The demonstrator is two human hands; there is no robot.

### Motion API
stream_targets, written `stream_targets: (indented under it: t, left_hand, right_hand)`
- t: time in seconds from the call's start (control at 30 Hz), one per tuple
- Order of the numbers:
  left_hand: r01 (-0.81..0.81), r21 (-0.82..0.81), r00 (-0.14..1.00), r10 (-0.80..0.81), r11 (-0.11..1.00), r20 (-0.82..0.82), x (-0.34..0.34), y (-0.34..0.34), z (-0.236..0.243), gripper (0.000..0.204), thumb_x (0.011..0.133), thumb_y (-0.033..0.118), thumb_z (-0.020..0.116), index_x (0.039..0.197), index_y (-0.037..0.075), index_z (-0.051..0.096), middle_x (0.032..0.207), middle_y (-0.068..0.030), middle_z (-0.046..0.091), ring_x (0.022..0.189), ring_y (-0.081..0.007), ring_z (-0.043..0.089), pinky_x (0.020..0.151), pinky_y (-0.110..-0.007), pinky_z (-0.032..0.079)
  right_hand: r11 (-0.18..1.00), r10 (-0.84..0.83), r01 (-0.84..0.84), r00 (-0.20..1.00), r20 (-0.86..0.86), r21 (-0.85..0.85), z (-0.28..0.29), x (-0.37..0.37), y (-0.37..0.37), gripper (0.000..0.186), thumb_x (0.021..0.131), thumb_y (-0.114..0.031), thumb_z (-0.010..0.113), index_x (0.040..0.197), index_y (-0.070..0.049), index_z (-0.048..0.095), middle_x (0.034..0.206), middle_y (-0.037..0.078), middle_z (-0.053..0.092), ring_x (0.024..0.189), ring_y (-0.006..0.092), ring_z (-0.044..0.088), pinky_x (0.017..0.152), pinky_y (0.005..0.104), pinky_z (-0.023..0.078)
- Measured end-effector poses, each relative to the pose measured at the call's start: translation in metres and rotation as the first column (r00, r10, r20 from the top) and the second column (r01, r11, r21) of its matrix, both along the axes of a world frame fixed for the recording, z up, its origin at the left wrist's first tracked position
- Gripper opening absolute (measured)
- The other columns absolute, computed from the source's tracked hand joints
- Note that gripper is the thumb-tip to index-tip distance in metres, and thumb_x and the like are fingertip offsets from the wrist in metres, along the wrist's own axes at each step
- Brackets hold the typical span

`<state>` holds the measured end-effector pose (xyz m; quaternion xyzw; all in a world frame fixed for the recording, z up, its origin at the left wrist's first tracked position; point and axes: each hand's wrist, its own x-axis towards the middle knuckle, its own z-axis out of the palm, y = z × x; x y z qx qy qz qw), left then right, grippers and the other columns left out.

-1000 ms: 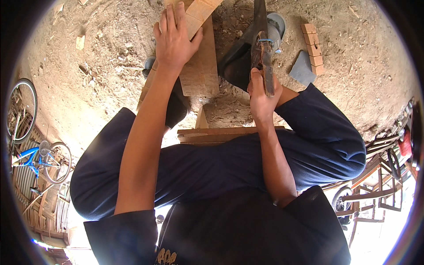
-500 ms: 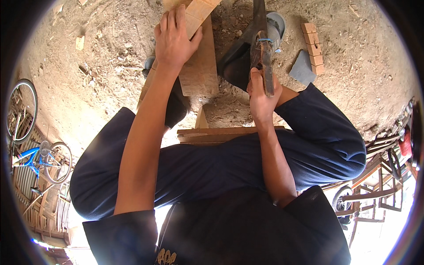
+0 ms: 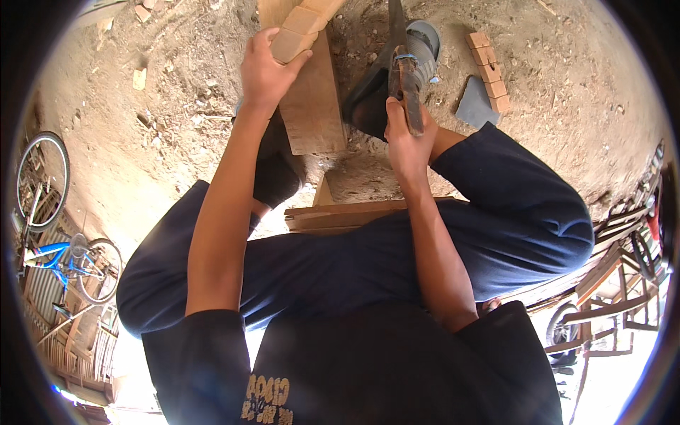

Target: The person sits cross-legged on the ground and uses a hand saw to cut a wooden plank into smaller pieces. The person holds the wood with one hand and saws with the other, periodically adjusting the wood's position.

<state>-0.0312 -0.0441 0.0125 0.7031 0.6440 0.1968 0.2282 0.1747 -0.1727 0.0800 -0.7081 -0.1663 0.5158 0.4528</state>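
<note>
My left hand [image 3: 263,79] is closed round the near end of a notched wooden block [image 3: 303,23], thumb on one side and fingers on the other. Beneath the block stands a broad wooden plank [image 3: 313,106] on the dirt floor. My right hand [image 3: 409,145] grips the worn, dark handle [image 3: 406,85] of a long-bladed hand tool, bound with a blue tie. Its narrow dark blade [image 3: 397,21] points away from me and runs out of the top of the picture, so its edge cannot be made out. Blade and block are apart.
Right of my sandalled foot [image 3: 423,53] lie a notched wooden strip [image 3: 489,71] and a flat grey piece [image 3: 476,104]. A low wooden seat [image 3: 319,218] is under my legs. Bicycles [image 3: 53,255] stand far left; wooden frames [image 3: 616,312] are at the right.
My left hand has slid down and turned round the block's end, which now shows its near face. My right hand and the tool have shifted slightly left in the picture.
</note>
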Motion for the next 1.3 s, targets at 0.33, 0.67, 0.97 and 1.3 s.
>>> stream_targets:
  t: [0.33, 0.67, 0.97, 1.3]
  left_hand:
    - [0.108, -0.628, 0.972, 0.052, 0.771, 0.23, -0.055, 0.021, 0.027, 0.05, 0.091, 0.042, 0.07, 0.119, 0.001, 0.067, 0.117, -0.0152, 0.068, 0.112, -0.0247, 0.062, 0.099, -0.036, 0.045]
    - [0.034, -0.046, 0.944, -0.047, 0.998, -0.326, -0.039, -0.042, 0.0, 0.072, 0.09, 0.062, 0.061, 0.129, 0.001, 0.058, 0.119, -0.0255, 0.063, 0.11, -0.0423, 0.061, 0.096, -0.05, 0.049]
    - [0.1, -0.136, 0.882, -0.151, 0.986, -0.447, -0.041, -0.036, 0.01, 0.073, 0.08, 0.061, 0.073, 0.115, 0.0, 0.055, 0.114, -0.0248, 0.065, 0.101, -0.0443, 0.064, 0.085, -0.05, 0.053]
    - [0.109, 0.009, 0.902, -0.096, 0.994, -0.421, -0.039, -0.045, -0.002, 0.062, 0.086, 0.057, 0.068, 0.109, 0.002, 0.057, 0.099, -0.0229, 0.067, 0.088, -0.0418, 0.068, 0.075, -0.05, 0.055]
  right_hand:
    - [0.993, -0.011, 0.006, 0.999, 0.041, 0.115, -0.001, 0.004, -0.004, 0.024, 0.093, -0.022, 0.066, 0.077, -0.007, 0.056, 0.062, -0.004, 0.049, 0.052, 0.0053, 0.044, 0.047, 0.0255, 0.034]
    - [0.992, -0.005, -0.006, 0.996, 0.092, 0.124, -0.009, 0.005, -0.007, 0.028, 0.09, -0.017, 0.064, 0.07, -0.001, 0.053, 0.061, -0.002, 0.049, 0.061, 0.0063, 0.044, 0.055, 0.0306, 0.039]
    - [0.981, 0.0, -0.023, 0.993, 0.119, 0.194, -0.027, 0.005, -0.01, 0.026, 0.091, -0.021, 0.067, 0.074, -0.007, 0.054, 0.058, -0.004, 0.047, 0.048, 0.0056, 0.045, 0.045, 0.0264, 0.035]
    - [0.98, 0.004, -0.028, 0.992, 0.123, 0.197, -0.021, 0.005, -0.009, 0.025, 0.09, -0.021, 0.067, 0.074, -0.007, 0.055, 0.058, -0.003, 0.048, 0.048, 0.0066, 0.046, 0.045, 0.0269, 0.035]
